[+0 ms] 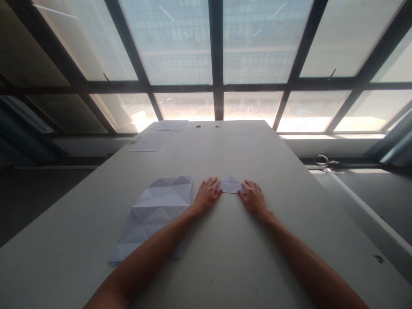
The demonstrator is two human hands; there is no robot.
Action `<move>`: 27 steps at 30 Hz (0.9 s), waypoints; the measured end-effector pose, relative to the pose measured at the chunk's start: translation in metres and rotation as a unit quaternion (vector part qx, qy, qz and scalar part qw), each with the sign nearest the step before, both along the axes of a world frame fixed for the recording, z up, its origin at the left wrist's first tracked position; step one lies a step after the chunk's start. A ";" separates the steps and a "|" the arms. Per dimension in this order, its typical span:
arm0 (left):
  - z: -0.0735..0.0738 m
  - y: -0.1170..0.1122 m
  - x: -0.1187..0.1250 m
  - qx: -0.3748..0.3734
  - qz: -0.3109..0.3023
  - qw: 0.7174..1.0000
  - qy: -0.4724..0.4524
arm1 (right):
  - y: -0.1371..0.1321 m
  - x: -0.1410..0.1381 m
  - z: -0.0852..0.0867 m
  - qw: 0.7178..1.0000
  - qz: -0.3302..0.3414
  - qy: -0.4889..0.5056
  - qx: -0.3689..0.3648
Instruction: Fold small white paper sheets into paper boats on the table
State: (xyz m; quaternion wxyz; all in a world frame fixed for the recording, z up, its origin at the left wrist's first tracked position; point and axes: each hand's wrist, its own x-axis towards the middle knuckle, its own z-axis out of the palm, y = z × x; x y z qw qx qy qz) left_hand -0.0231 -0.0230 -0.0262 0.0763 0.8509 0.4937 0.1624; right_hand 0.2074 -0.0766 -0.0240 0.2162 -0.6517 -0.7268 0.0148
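Note:
A small folded sheet of white paper (230, 185) lies on the white table, its top coming to a point with a crease down the middle. My left hand (207, 195) lies flat over its left end, fingers stretched out. Over the right end rests my right hand (254, 196), also flat, with its thumb along the lower edge. The paper's two ends are hidden under the fingers. Left of my left hand is a larger creased sheet of paper (164, 197), marked with a grid of fold lines and partly covered by my left forearm.
Several loose white sheets (170, 125) lie at the table's far left corner, with another sheet (146, 142) nearer. The table (289, 240) narrows toward tall framed windows. Beyond its right edge is a white pole (357, 199). A small dark item (379, 259) lies near that edge.

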 end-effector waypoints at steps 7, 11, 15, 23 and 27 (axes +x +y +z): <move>0.009 0.004 -0.002 0.004 -0.057 0.995 -0.083 | -0.003 -0.002 0.006 0.999 0.031 0.028 0.024; 0.012 0.003 -0.002 0.002 -0.060 0.992 -0.115 | -0.004 -0.005 0.008 0.999 0.030 0.033 0.018; 0.014 0.002 -0.003 0.001 -0.078 0.989 -0.123 | -0.004 -0.005 0.009 0.999 0.022 0.045 0.016; 0.009 0.004 -0.003 0.013 -0.006 0.992 -0.128 | -0.006 -0.007 0.012 0.995 0.050 0.078 0.034; 0.010 0.006 -0.004 0.007 -0.012 0.984 -0.179 | -0.009 -0.009 0.015 0.994 0.061 0.078 0.047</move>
